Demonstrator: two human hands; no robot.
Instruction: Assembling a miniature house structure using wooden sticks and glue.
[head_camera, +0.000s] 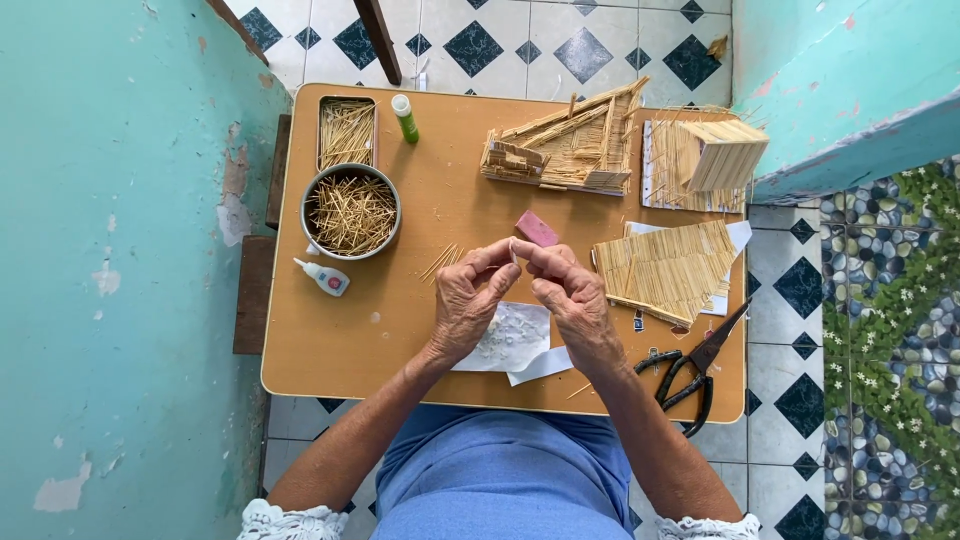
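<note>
Pinching 1 thin stick above the table (330, 350)
Left hand (468, 300), right hand (570, 295) — fingertips closed together, stick (513, 250) barely discernible.

This is a home craft corner, not a factory or shop. A small wooden table (400, 330) stands squeezed between 2 peeling turquoise walls (120, 270) on a domestic floor of white tiles with dark diamonds (560, 45). On the table, a round tin of toothpicks (351, 211) sits at the left; right of it lie a half-built stick house (565, 145), stick panels (668, 268), glue bottles (323, 277) and black scissors (695, 365). Right of the table runs pebble-pattern paving (890, 330).
</note>
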